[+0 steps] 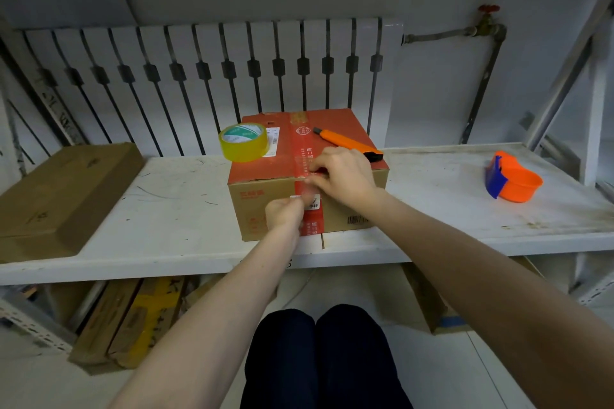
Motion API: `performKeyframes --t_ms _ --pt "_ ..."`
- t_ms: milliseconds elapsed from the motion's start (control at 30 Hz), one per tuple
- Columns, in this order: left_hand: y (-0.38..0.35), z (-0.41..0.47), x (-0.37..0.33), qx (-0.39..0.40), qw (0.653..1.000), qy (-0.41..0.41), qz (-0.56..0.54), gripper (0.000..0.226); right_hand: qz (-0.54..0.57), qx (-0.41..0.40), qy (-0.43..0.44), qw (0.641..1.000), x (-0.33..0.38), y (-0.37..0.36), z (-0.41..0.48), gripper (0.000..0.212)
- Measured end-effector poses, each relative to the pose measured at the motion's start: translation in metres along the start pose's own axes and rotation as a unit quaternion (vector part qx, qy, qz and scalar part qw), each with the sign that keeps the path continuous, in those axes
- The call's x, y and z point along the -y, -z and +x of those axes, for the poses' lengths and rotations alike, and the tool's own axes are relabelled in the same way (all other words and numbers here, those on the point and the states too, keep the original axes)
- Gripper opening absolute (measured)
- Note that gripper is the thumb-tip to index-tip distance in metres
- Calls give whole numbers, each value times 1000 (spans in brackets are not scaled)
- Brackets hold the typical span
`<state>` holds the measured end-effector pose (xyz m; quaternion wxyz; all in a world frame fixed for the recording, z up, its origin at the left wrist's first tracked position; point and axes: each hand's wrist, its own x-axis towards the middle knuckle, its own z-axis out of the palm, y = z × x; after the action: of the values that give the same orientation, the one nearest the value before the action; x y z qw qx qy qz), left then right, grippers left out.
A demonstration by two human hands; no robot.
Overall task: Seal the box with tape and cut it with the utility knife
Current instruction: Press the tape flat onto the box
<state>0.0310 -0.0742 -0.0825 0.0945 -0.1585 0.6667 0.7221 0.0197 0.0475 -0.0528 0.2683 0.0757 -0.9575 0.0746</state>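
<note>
Left hand (285,209) is closing on a clear tape end, pinning it to box (265,206) front face. Right hand (342,176), fingers curled, is pressing tape at box top edge. Roll (243,142) + knife (349,144) lying on box lid behind. Sealing step underway imo; next: grab knife, cut.

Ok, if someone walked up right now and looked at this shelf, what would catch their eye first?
Probably the red-topped box in the middle of the white shelf, with both hands at its front edge: the right hand presses on the tape strip while the left hand pinches it lower down. On top lie an orange knife and a yellow tape roll; an orange tape holder sits far right.
</note>
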Motion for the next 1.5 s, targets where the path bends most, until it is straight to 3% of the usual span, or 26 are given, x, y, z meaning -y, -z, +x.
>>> performKeyframes --t_ms 300,467,700,900,1033,1100,1167,1233,1300,1333,1433,1500 --pt "3 1 -1 -2 999 -18 33 14 -45 -59 44 996 -6 -17 -9 30" --pt "4 2 -3 1 997 -38 61 10 5 31 90 995 -17 -1 -6 34" --pt "6 0 -6 10 998 56 39 23 71 38 39 996 -18 1 -4 32" --pt "4 -8 -9 -3 996 94 -9 12 78 20 43 996 -18 -2 -7 31" --pt "-2 -19 -10 -34 996 44 -63 15 84 9 44 995 -18 -4 -9 31" --pt "-1 -19 -11 -67 995 -70 -29 9 94 3 45 995 -19 -5 -10 31" --pt "6 -12 -14 -99 955 -251 121 17 93 1 46 995 -19 -5 -9 31" --pt "13 -1 -25 -102 846 -406 331 21 87 1 50 995 -18 -6 -8 30" --pt "14 11 -36 -77 731 -464 495 27 90 0 56 994 -20 -6 -6 28" --pt "12 19 -38 -64 698 -465 541 31 94 2 57 994 -21 -6 -5 27" --pt "13 31 -39 -42 683 -455 569 33 113 24 53 992 -24 -3 -4 24" --pt "15 35 -40 -41 675 -465 571 32 141 -8 31 989 -24 -5 -14 21"
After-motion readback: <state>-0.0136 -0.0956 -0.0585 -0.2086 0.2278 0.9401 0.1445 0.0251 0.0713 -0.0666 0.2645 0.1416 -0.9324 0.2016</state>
